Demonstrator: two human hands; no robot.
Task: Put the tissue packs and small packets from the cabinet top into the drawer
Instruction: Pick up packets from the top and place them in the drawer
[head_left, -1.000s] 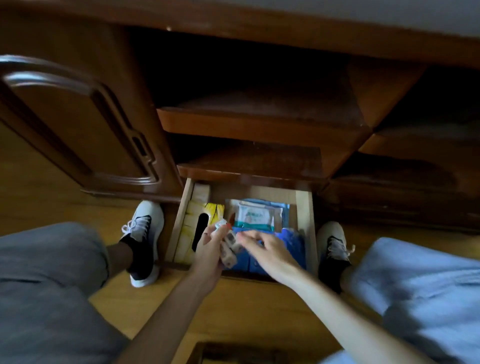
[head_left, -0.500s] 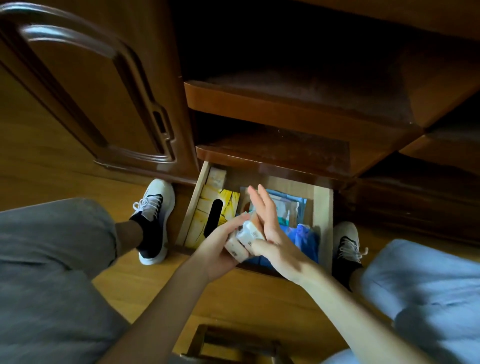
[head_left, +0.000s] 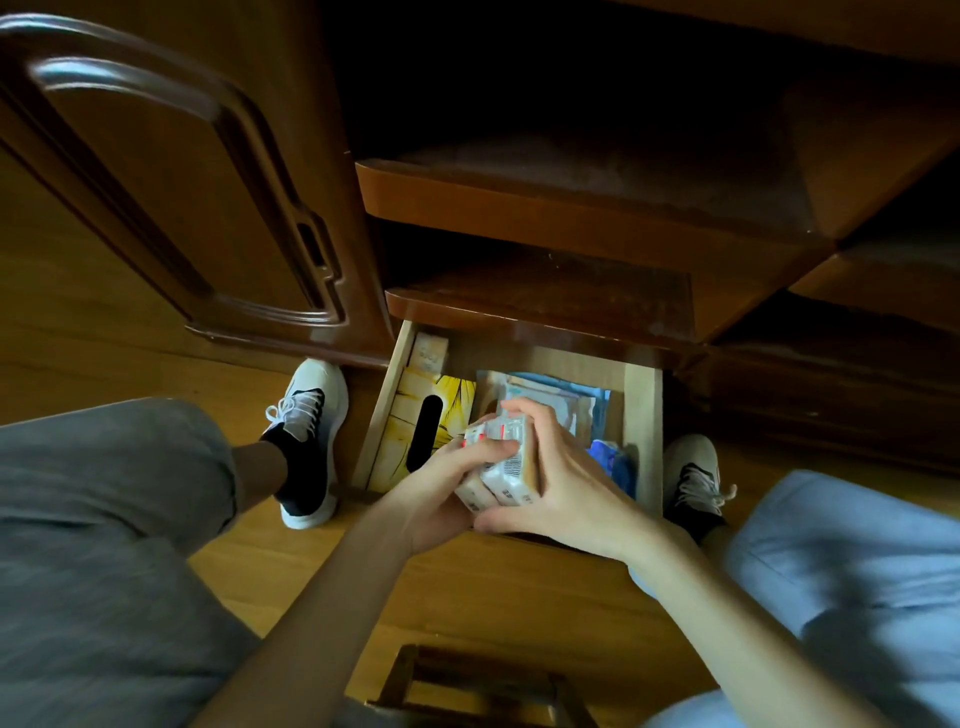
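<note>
Now gripped between left hand (head_left: 441, 480) and right hand (head_left: 558, 480), small white tissue packs (head_left: 501, 462) above open wooden drawer (head_left: 643, 415); could slip apart, landing on floor near front edge

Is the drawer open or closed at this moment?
Open. The drawer is pulled out below the shelf, and the yellow box inside shows.
</note>
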